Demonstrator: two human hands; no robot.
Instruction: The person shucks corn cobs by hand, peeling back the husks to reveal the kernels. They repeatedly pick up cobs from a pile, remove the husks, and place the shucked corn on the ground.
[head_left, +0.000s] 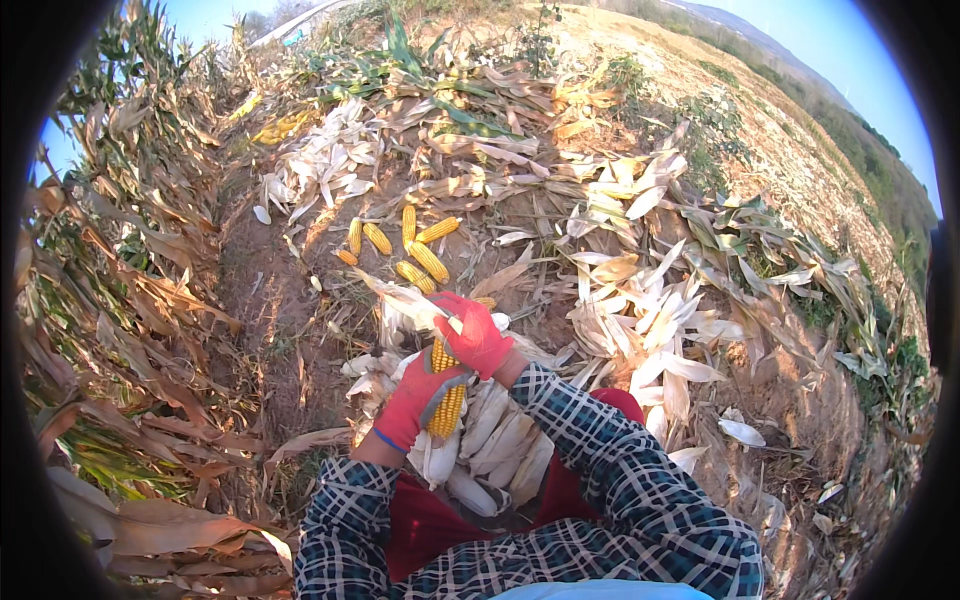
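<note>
My left hand (415, 400), in a red glove with a grey palm, grips a yellow ear of corn (448, 414) around its middle. Most kernels on the ear are bare. Above it, my right hand (478, 335), gloved in red too, is closed around the far end of the ear and the pale husk (405, 298) that sticks out to the upper left. Both hands touch the same ear. Unhusked corn ears (495, 450) in pale husks lie heaped beneath my hands, between my knees. My fingers hide part of the ear's upper end.
Several bare yellow corn ears (429, 261) lie on the soil just ahead. Loose white husks (660, 337) are piled at the right, with another husk heap (330, 154) farther off at the left. Standing dry corn stalks (127, 247) line the left side.
</note>
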